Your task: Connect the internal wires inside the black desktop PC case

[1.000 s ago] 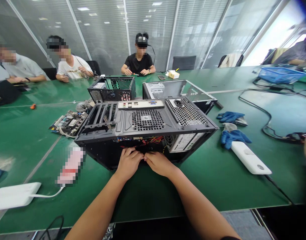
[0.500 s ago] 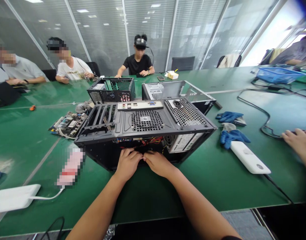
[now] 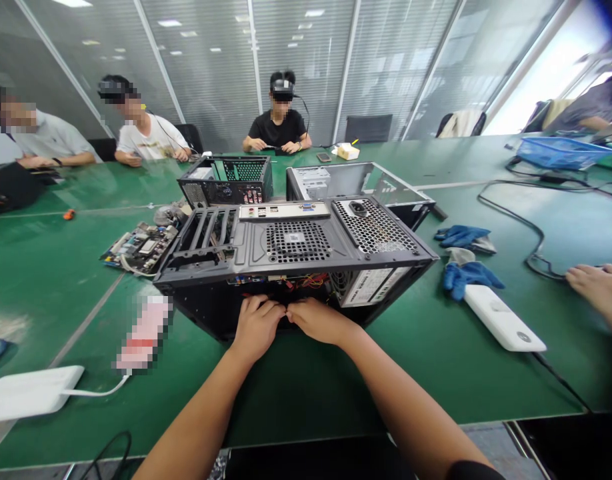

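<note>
Left hand (image 3: 256,328) and right hand (image 3: 320,321) meet, curled, at the open computer case (image 3: 249,237), any grip hidden, on fiddly work likely needing precision next.

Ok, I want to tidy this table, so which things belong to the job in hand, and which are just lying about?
Seemingly in the job:
- near computer case, with the left hand and right hand at its open side
- power supply inside it

Apparently lying about:
- blue gloves
- blue basket
- loose circuit board, possibly a spare
</note>
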Motion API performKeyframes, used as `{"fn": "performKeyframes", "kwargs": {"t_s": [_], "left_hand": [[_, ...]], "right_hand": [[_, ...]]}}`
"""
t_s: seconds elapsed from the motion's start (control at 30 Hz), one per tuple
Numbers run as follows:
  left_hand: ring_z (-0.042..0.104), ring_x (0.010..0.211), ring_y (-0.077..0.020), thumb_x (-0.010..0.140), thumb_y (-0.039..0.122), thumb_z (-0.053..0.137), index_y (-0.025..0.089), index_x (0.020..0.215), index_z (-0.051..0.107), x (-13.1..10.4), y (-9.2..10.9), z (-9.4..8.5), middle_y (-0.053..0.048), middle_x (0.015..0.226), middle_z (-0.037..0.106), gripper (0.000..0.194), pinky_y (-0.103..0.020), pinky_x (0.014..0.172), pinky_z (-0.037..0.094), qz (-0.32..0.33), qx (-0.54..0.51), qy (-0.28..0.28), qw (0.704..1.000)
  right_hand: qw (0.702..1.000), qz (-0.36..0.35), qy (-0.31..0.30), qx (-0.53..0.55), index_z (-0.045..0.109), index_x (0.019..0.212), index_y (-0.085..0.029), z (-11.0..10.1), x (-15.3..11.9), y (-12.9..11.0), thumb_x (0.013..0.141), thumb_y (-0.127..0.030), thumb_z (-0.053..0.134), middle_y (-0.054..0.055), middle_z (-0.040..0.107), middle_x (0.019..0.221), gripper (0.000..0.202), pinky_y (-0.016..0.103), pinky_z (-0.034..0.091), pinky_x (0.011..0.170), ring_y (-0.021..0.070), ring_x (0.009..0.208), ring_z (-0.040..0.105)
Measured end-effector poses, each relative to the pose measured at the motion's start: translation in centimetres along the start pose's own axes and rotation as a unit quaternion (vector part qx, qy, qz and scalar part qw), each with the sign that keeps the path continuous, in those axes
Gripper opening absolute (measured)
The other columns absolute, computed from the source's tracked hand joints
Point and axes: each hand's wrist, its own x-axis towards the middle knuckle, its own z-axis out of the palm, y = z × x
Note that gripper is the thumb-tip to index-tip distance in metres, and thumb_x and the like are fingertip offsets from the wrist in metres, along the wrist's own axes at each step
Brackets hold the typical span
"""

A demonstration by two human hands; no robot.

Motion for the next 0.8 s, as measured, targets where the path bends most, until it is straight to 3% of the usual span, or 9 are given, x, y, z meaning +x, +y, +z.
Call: {"fn": "performKeyframes", "kwargs": {"t_s": [0.13,0.37,0.53,0.8], "left_hand": [[0.053,0.101,-0.0246,0.097,0.022,0.049,0.023,0.094,0.070,-0.1,-0.1,0.0,-0.005,0.096,0.073,0.021,-0.040,0.085,0.038,0.007,0.004,0.013,1.000],[0.054,0.102,-0.0240,0.097,0.024,0.052,0.023,0.098,0.070,-0.3,-0.2,0.2,-0.004,0.100,0.072,0.019,-0.040,0.088,0.039,0.020,-0.002,0.043,0.999],[0.052,0.104,-0.0248,0.096,0.023,0.055,0.024,0.097,0.071,-0.2,-0.1,0.2,-0.005,0.106,0.071,0.016,-0.039,0.086,0.039,0.012,0.009,0.059,0.998],[0.053,0.104,-0.0254,0.096,0.020,0.054,0.023,0.095,0.069,0.0,0.0,0.2,-0.003,0.098,0.072,0.016,-0.040,0.086,0.037,0.004,0.008,0.024,1.000]], "right_hand": [[0.994,0.011,0.007,0.112,0.068,0.081,-0.017,0.2,0.2,0.4,0.094,-0.013,0.047,0.001,0.069,0.076,0.025,0.025,0.039,0.071,0.0138,0.074,0.061],[0.973,0.049,-0.040,0.220,0.068,0.081,-0.016,0.4,0.6,1.1,0.094,-0.019,0.048,-0.003,0.056,0.065,0.024,0.022,0.038,0.064,0.0114,0.063,0.052],[0.975,0.033,-0.053,0.215,0.066,0.075,-0.016,0.5,0.5,1.1,0.096,-0.019,0.043,-0.003,0.057,0.067,0.031,0.023,0.039,0.068,0.0121,0.066,0.054],[0.988,0.010,0.029,0.148,0.062,0.071,-0.017,1.8,0.1,1.7,0.095,-0.020,0.048,-0.003,0.059,0.065,0.028,0.023,0.034,0.064,0.0115,0.065,0.054]]}}
